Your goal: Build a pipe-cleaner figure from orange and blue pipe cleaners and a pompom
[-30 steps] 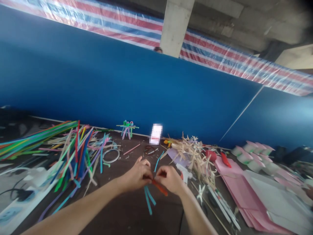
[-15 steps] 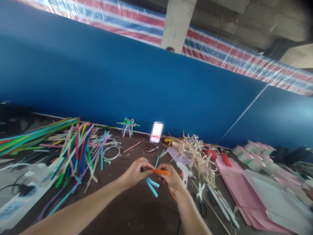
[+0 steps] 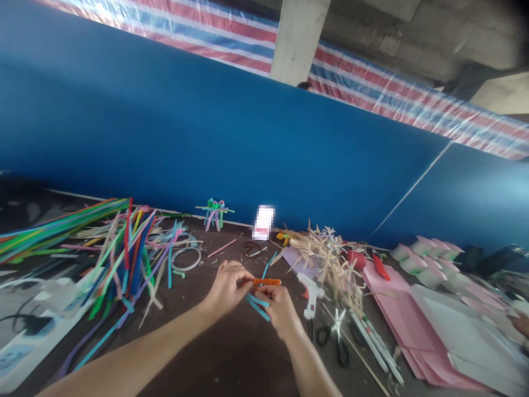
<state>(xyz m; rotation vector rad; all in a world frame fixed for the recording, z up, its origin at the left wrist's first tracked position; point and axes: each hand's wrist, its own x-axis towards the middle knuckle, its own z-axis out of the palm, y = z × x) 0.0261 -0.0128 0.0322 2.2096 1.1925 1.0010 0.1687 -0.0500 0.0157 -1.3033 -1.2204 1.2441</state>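
Observation:
My left hand [image 3: 228, 288] and my right hand [image 3: 276, 309] are close together over the dark tabletop [image 3: 235, 364]. An orange twisted strip [image 3: 266, 282] lies level across them, pinched at its left end by my left fingers and resting against my right fingers. Two teal strips [image 3: 258, 304] run below it, held between my hands and passing into my right hand. Their joint with the orange strip is hidden by my fingers. A thin teal strip [image 3: 268, 263] stands up just beyond.
A heap of coloured strips [image 3: 124, 259] lies left, beside a wire ring [image 3: 185, 259] and a power strip [image 3: 28, 336]. To the right are a glue gun [image 3: 309, 292], scissors [image 3: 336, 344], dried straw stars [image 3: 330, 264] and pink sheets [image 3: 392, 309]. A blue wall [image 3: 206, 138] stands behind.
The orange strip has swung from a downward slant to lying level across my hands. The teal strips now sit tighter between my hands, and both hands have moved slightly lower in view.

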